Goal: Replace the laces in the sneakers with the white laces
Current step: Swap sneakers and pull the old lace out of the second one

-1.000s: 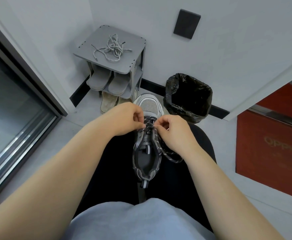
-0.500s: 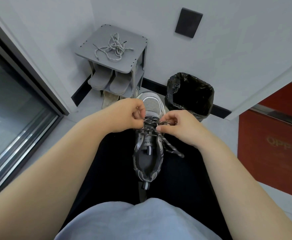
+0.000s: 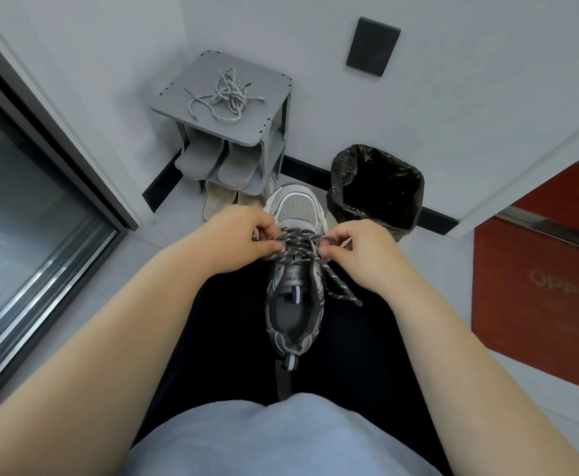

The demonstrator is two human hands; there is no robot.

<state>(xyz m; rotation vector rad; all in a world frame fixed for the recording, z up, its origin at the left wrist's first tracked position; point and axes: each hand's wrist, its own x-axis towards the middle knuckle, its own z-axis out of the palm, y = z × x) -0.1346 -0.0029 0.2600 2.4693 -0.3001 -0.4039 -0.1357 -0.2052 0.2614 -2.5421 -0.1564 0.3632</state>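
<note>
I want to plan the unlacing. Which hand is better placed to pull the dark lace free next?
The right hand, probably. Its fingers pinch the dark lace on the side where its loose end hangs. The left hand pinches the crossings, steadying the sneaker.

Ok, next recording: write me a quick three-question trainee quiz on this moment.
1. True or false: the sneaker lies on the person's lap, toe pointing away from them.
2. Where do the loose pale laces lie? A) inside the sneaker B) on top of the shoe rack C) on the lap
3. What do the left hand and right hand both pinch?
Key: 1 true. 2 B. 3 the dark lace threaded through the sneaker.
</note>
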